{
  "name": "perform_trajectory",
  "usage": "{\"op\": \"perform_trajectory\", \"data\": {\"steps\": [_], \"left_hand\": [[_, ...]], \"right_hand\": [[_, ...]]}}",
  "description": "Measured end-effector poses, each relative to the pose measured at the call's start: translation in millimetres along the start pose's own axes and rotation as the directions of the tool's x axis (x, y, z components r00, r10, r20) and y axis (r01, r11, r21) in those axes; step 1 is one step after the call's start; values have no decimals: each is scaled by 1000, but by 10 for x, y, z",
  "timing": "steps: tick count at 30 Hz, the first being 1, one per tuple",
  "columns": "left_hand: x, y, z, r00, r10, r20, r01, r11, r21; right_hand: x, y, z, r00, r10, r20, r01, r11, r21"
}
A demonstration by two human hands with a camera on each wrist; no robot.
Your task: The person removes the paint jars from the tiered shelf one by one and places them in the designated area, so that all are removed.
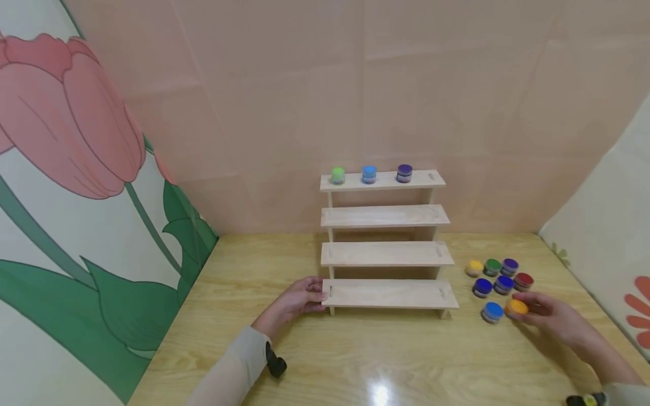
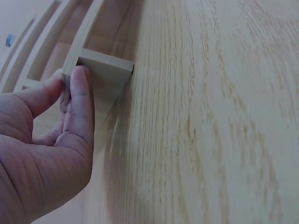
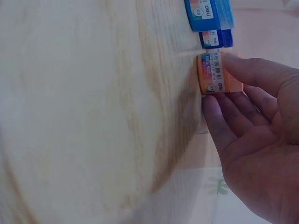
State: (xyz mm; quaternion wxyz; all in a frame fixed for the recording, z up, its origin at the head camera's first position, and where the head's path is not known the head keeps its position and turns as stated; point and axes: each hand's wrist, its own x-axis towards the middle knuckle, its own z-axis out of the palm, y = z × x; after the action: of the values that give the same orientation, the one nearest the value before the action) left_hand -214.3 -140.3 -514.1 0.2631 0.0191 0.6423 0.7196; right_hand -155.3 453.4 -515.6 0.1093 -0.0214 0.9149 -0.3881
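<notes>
A wooden stepped rack (image 1: 390, 293) with several shelves stands on the table. At the left end of its lowest shelf, my left hand (image 1: 299, 297) pinches the board, thumb above and fingers beneath in the left wrist view. Over to the right, my right hand (image 1: 553, 318) holds an orange paint jar (image 1: 517, 308) between thumb and fingers. In the right wrist view the printed label of this orange jar (image 3: 212, 73) faces the camera, low over the wood. A light blue jar (image 1: 492, 312) stands just left of it.
Behind the orange jar is a cluster of several jars: yellow (image 1: 474, 268), green (image 1: 492, 267), purple (image 1: 510, 267), red (image 1: 523, 281) and dark blue (image 1: 482, 287). The rack's top shelf bears light green (image 1: 337, 176), blue (image 1: 369, 175) and purple (image 1: 404, 173) jars. A pinkish backdrop (image 1: 274, 113) rises behind.
</notes>
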Motion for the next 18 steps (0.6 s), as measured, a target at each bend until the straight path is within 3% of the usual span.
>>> {"op": "perform_trajectory", "data": {"steps": [8, 18], "left_hand": [[-4, 10, 1, 1000, 5, 10, -6, 1000, 6], [10, -3, 1, 1000, 2, -1, -2, 1000, 6]], "right_hand": [[-41, -176, -228, 996, -77, -42, 76, 997, -6], [16, -740, -572, 994, -102, -47, 100, 994, -50]]}}
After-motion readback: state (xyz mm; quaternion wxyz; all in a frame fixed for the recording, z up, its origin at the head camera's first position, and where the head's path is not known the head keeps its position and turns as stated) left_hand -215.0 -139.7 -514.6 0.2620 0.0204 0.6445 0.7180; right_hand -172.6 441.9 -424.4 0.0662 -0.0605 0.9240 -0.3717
